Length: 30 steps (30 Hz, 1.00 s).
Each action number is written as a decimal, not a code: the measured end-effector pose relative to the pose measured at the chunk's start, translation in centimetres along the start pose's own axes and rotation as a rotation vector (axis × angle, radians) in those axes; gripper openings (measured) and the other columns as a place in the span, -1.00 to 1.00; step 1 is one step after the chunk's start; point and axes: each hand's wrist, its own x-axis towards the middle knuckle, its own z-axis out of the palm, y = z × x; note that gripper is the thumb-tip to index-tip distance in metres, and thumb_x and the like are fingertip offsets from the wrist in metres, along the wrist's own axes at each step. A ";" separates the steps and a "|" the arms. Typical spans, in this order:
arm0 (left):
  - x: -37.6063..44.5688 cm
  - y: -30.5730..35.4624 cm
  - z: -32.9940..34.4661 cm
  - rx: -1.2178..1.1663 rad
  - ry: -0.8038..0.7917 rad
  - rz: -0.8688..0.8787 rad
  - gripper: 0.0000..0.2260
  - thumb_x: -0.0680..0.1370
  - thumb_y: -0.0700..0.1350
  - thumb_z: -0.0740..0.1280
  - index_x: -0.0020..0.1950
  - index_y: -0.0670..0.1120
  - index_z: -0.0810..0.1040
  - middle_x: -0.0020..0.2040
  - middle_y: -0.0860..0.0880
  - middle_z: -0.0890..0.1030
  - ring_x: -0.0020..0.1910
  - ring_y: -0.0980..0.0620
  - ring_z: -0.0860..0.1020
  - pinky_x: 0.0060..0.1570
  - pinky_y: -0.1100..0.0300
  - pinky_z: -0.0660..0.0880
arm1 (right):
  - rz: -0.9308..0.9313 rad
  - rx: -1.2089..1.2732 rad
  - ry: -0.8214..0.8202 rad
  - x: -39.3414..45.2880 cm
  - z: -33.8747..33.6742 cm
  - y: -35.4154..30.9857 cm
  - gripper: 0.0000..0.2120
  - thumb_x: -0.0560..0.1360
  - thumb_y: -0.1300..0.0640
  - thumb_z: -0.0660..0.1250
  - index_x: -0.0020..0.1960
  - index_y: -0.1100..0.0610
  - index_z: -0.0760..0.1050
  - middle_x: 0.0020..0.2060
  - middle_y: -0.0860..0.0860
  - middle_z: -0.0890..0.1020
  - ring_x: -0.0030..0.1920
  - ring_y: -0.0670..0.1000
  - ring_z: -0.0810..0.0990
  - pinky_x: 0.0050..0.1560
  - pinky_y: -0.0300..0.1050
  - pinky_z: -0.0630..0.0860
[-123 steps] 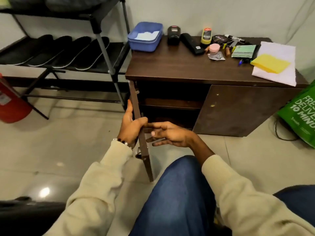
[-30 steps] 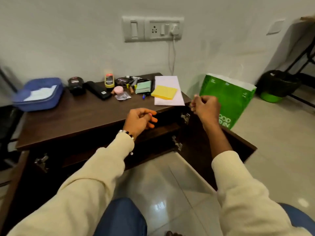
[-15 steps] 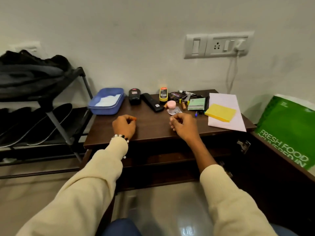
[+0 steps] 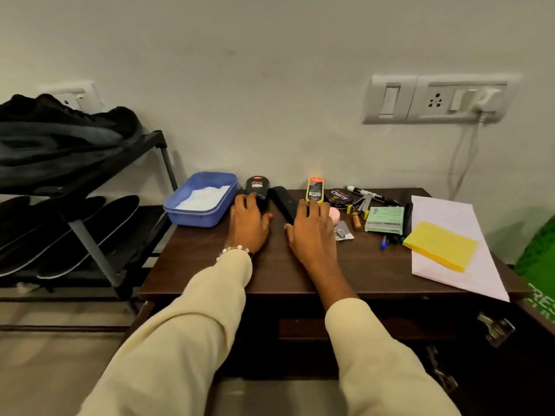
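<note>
My left hand (image 4: 248, 228) lies on the dark wooden cabinet top (image 4: 210, 265), its straight fingers touching the lower end of a black shoe-polish bottle (image 4: 256, 185). My right hand (image 4: 312, 232) lies beside it, fingertips at the base of a yellow-capped polish bottle (image 4: 314, 189). A black remote (image 4: 280, 201) lies between the two hands. Neither hand visibly grips anything. Both cabinet doors below stand open; the hinges of the right door (image 4: 495, 328) show.
A blue tub (image 4: 207, 216) with white cloth sits at the left. To the right lie a round polish tin (image 4: 339, 196), pink jar (image 4: 335, 217), marker (image 4: 371, 194), green pad (image 4: 384, 220), yellow pad (image 4: 440, 246) on paper. Shoe rack (image 4: 90, 235) left, green bag (image 4: 537, 265) right.
Both hands, loosely curled near the cabinet's front edge half a second ago, have stretched out to the bottles at the back. The camera has moved closer to the top.
</note>
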 end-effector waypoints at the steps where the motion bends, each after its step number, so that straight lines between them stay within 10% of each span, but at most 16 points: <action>1: 0.7 0.0 0.3 0.001 0.019 -0.007 -0.48 0.58 -0.05 0.31 0.47 -0.21 0.24 0.39 -0.24 0.27 0.32 -0.22 0.35 0.34 0.00 0.30 | -0.020 -0.019 0.008 0.4 0.2 -0.1 -0.48 0.54 -0.05 0.23 0.38 0.24 0.29 0.28 0.18 0.43 0.30 0.16 0.30 0.17 0.01 0.37; 11: 5.2 0.1 2.7 0.129 0.065 -0.055 -0.46 0.60 0.09 0.24 0.45 -0.19 0.23 0.35 -0.31 0.35 0.32 -0.27 0.30 0.30 -0.03 0.29 | -0.034 -0.143 -0.024 2.9 1.8 -0.5 -0.54 0.43 -0.13 0.37 0.01 0.29 0.59 -0.17 0.18 0.66 0.05 0.17 0.52 -0.07 -0.02 0.49; 20: 3.3 0.5 2.5 0.334 0.130 -0.081 -0.57 0.60 0.04 0.18 0.32 -0.25 0.32 0.21 -0.29 0.49 0.17 -0.22 0.43 0.26 -0.01 0.24 | -0.010 -0.145 0.009 2.5 0.9 -0.4 -0.53 0.52 -0.07 0.18 0.12 0.34 0.50 0.05 0.23 0.58 0.17 0.17 0.37 0.07 -0.02 0.35; 30: -7.7 1.1 -2.3 -0.381 0.354 -0.125 -0.49 0.54 -0.09 0.33 0.44 -0.23 0.32 0.19 -0.25 0.40 0.12 -0.21 0.45 0.14 0.06 0.38 | 0.036 0.042 -0.007 -4.5 -3.0 -1.3 -0.45 0.55 -0.08 0.18 0.29 0.37 0.37 0.22 0.31 0.40 0.21 0.25 0.34 0.13 0.02 0.38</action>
